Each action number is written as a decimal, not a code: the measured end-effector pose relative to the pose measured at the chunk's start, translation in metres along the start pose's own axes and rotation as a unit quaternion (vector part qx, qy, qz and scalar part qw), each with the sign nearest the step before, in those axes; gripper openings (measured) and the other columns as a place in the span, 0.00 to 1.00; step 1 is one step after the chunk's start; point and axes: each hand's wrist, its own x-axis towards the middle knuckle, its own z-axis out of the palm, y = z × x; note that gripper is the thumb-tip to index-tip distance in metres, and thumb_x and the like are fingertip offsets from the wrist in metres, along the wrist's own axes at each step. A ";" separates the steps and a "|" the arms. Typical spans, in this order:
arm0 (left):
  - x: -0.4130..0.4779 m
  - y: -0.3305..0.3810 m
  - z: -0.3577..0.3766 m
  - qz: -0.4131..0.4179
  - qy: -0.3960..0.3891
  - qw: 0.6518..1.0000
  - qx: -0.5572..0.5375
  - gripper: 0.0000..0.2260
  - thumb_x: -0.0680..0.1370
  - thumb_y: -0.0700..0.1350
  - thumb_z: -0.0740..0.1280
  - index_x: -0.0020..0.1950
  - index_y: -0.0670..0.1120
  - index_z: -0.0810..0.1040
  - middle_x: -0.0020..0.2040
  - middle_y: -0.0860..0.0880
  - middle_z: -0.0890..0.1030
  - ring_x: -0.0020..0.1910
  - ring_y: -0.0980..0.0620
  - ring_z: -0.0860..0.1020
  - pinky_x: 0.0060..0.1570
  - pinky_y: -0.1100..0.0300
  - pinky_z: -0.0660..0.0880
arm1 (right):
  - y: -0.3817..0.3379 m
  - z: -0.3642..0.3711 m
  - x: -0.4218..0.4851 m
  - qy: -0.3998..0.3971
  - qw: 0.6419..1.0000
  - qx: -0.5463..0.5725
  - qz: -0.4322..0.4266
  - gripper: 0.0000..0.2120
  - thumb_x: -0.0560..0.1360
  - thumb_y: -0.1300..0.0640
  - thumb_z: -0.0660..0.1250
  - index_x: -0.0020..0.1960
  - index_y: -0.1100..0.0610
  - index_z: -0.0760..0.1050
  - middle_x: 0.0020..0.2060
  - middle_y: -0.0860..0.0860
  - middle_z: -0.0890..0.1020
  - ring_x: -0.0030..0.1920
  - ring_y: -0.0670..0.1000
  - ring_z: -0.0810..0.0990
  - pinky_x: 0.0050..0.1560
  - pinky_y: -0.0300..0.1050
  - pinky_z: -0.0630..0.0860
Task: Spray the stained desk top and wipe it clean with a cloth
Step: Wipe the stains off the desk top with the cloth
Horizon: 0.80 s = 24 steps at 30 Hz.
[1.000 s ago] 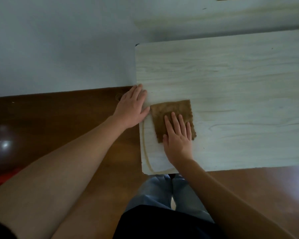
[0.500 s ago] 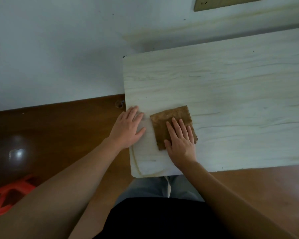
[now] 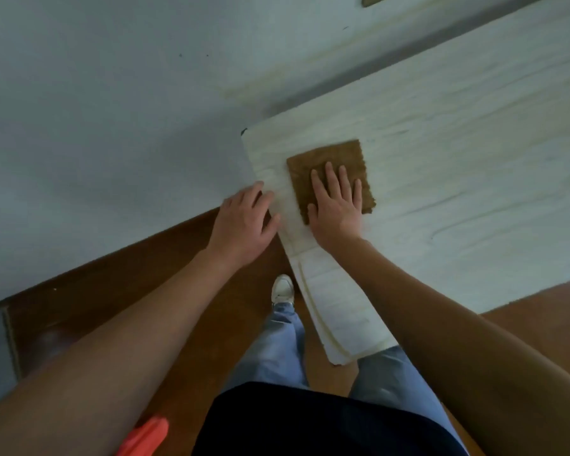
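A pale wood-grain desk top point(image 3: 458, 166) fills the right of the view, its left end near the middle. A brown square cloth point(image 3: 323, 159) lies flat near that left end. My right hand point(image 3: 338, 205) presses flat on the cloth with its fingers spread. Over the desk's left edge rests my left hand point(image 3: 244, 225), fingers apart, holding nothing. No spray bottle is in view.
A white wall point(image 3: 112, 110) runs behind and left of the desk. Brown wooden floor point(image 3: 129, 281) lies below. My legs and a white shoe point(image 3: 283, 287) stand at the desk's near corner. An orange object point(image 3: 144, 436) shows at the bottom left.
My right hand has slid the cloth farther from me, toward the far left corner of the desk. The left hand stays on the left edge. The view has tilted and shifted.
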 end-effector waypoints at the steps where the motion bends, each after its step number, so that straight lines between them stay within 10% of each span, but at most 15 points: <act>1: 0.009 -0.015 -0.006 0.012 -0.001 1.000 0.008 0.23 0.83 0.57 0.56 0.73 0.45 0.70 0.76 0.41 0.67 0.74 0.40 0.67 0.71 0.41 0.66 | -0.017 0.007 -0.005 0.004 1.000 0.004 0.008 0.31 0.82 0.46 0.52 0.81 0.50 0.46 0.81 0.52 0.45 0.80 0.56 0.39 0.78 0.61 0.41; 11: 0.076 -0.053 -0.003 0.193 -0.062 0.979 0.038 0.26 0.82 0.54 0.58 0.78 0.45 0.66 0.80 0.41 0.61 0.79 0.39 0.59 0.75 0.43 0.61 | -0.078 0.068 -0.129 0.067 0.991 0.046 0.103 0.32 0.78 0.52 0.65 0.80 0.51 0.58 0.80 0.51 0.57 0.80 0.55 0.51 0.77 0.60 0.54; 17: 0.083 -0.056 0.011 0.229 -0.080 0.968 0.066 0.26 0.83 0.54 0.59 0.79 0.47 0.61 0.81 0.42 0.56 0.81 0.40 0.54 0.77 0.43 0.57 | -0.054 0.069 -0.190 0.067 0.983 0.032 0.169 0.29 0.79 0.47 0.53 0.80 0.52 0.59 0.79 0.51 0.59 0.79 0.55 0.56 0.76 0.56 0.54; 24: 0.079 -0.055 0.005 0.231 -0.104 0.963 0.088 0.28 0.83 0.56 0.56 0.81 0.48 0.55 0.82 0.41 0.52 0.81 0.41 0.50 0.78 0.44 0.56 | -0.071 0.061 -0.159 0.042 0.970 0.066 0.230 0.30 0.81 0.46 0.50 0.81 0.50 0.50 0.81 0.50 0.50 0.80 0.54 0.43 0.78 0.57 0.43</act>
